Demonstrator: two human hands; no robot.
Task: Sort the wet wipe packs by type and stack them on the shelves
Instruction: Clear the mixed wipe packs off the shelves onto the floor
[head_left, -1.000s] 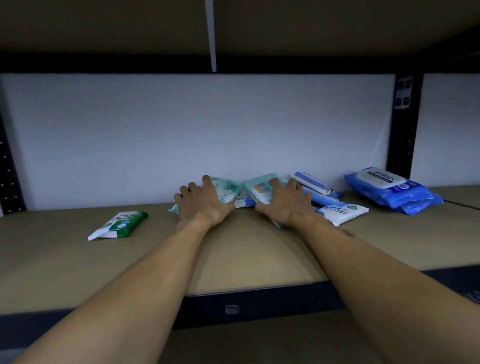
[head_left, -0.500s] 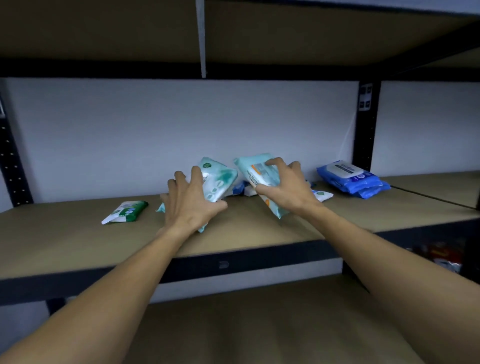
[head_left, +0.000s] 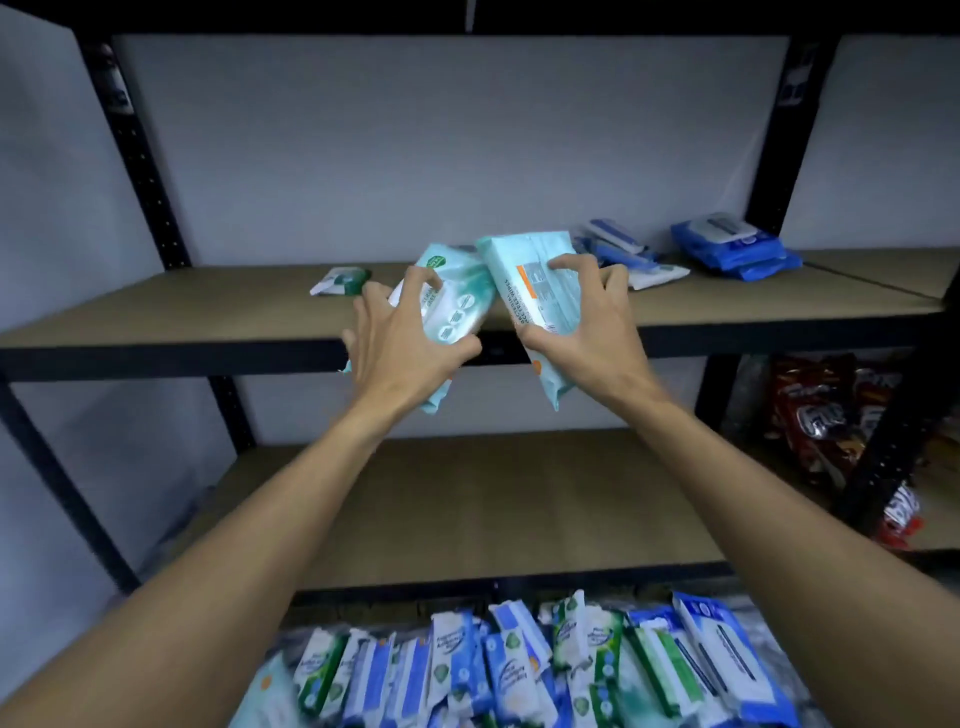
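Observation:
My left hand (head_left: 402, 338) grips a teal wipe pack with white icons (head_left: 457, 299), lifted in front of the upper shelf (head_left: 208, 312). Beside it my right hand (head_left: 587, 322) grips a second teal pack with an orange label (head_left: 535, 280), tilted on end. Both packs hang clear of the shelf board. On that shelf lie a green-and-white pack (head_left: 340, 279) at the left, a white pack (head_left: 657, 274) and small blue packs (head_left: 615, 244) behind my right hand, and a stack of large blue packs (head_left: 732, 249) further right.
A lower shelf (head_left: 467, 499) sits below my arms. Near the bottom edge is a heap of several mixed blue, green and white wipe packs (head_left: 519, 670). Snack bags (head_left: 831, 415) fill the neighbouring shelf at right. Black uprights (head_left: 140, 156) frame the bay.
Both hands have lifted the two teal packs off the upper shelf and drawn them back toward me. The view has tipped down, revealing the lower shelf and the heap of packs.

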